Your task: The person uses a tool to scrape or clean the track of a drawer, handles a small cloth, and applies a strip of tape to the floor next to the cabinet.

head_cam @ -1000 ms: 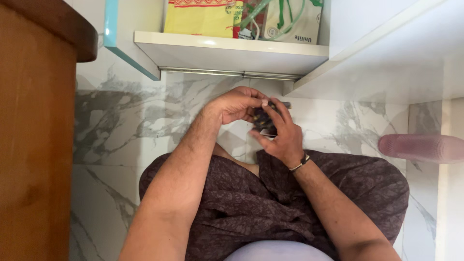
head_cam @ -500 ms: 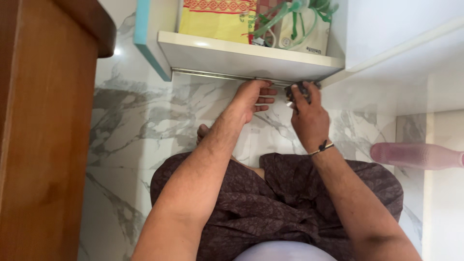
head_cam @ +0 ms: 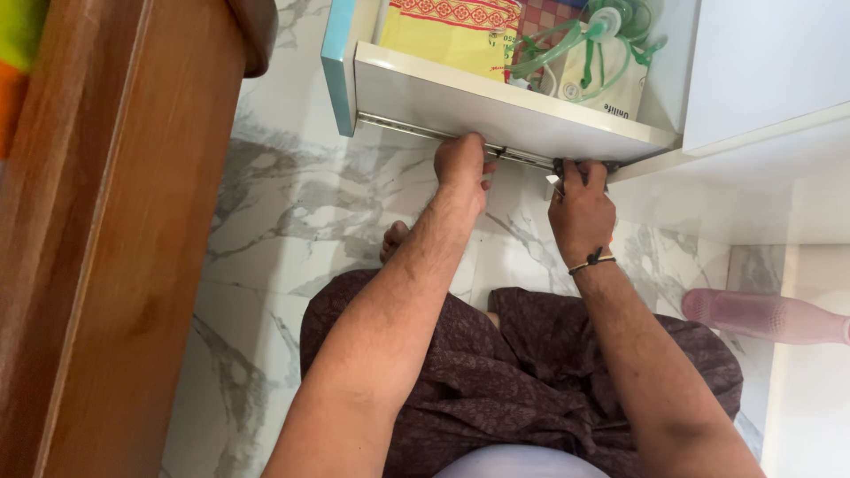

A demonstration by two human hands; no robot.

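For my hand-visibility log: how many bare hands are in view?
2. The left hand is on the metal drawer slide under the open white drawer; the right hand grips it further right.

It was a room in a home; the marble-patterned floor tiles (head_cam: 292, 177) ran under a white pulled-out drawer (head_cam: 496, 111) stuffed with a yellow cloth bag (head_cam: 452, 31) and green tubing (head_cam: 602, 35); a wooden cabinet (head_cam: 115, 248) stood at the left edge, a pink slipper (head_cam: 761, 314) by the right wall.
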